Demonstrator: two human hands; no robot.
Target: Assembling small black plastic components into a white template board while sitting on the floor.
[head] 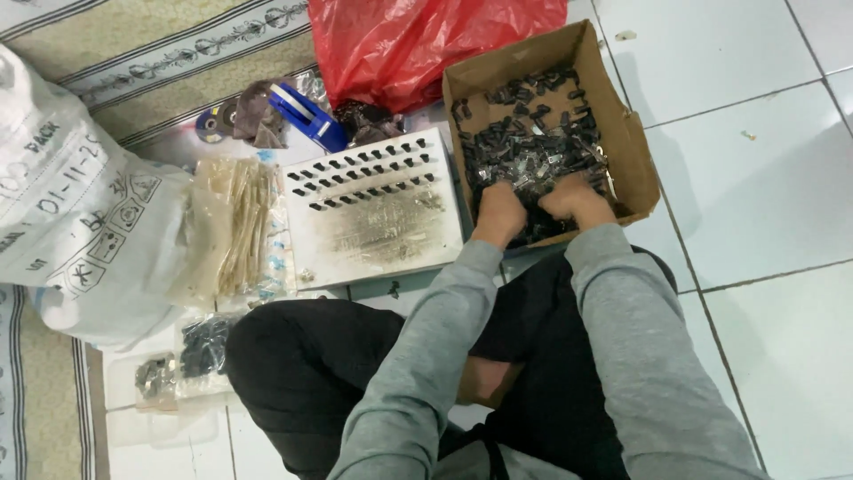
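A brown cardboard box [633, 142] lies on the white tiled floor, filled with several small black clips [533, 133]. Both my hands are dug into the pile at the box's near end. My left hand [499, 212] and my right hand [577, 197] sit side by side, fingers buried among the clips, so their grasp is hidden. Left of the box lies a white perforated board [391, 227] with rows of black clips set into its upper half.
A red plastic bag [418, 40] lies behind the box. A blue tape dispenser [306, 114], a bundle of clear packets [244, 227], a large white sack [71, 204] and small bags of dark parts [200, 351] lie to the left. A patterned rug [160, 49] is at top left.
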